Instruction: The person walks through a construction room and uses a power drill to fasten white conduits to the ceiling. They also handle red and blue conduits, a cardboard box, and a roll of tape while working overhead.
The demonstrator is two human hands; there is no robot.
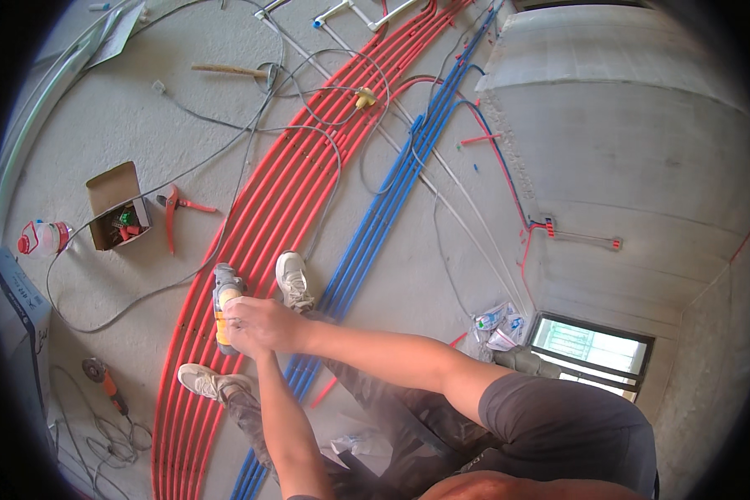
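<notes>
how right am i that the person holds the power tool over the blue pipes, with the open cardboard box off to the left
The pipe colour is wrong: the head view shows the power tool held over the red pipes, not the blue pipes. The open cardboard box is indeed off to the left.

Matt tool (227, 287), smooth plastic pipes (271, 192)
</notes>
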